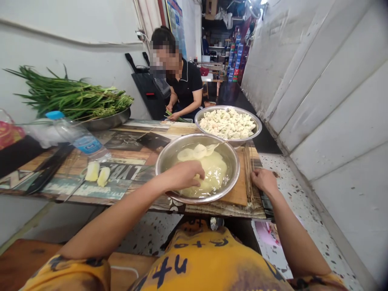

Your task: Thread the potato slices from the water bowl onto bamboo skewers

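Observation:
In front of me a steel bowl (235,178) holds water and thin, pale yellow potato slices (215,169). Several slices on a skewer (199,151) lie at its far side, with the stick end over the rim. My left hand (190,174) is over the bowl's near left part, fingers curved and apart, close to the slices; nothing shows in it. At the table's right edge, my right hand (264,180) has its fingers curled beside a row of bamboo skewers (248,173). Its fingertips touch the outermost sticks; whether it pinches one is hidden.
Behind stands a second steel bowl (259,128) of cauliflower florets. Left are a water bottle (86,141), two pale vegetable pieces (97,173), a knife (74,190) and a pan (117,120) of greens. A cutting board (236,198) lies under the skewers. A person (184,89) opposite handles green stalks.

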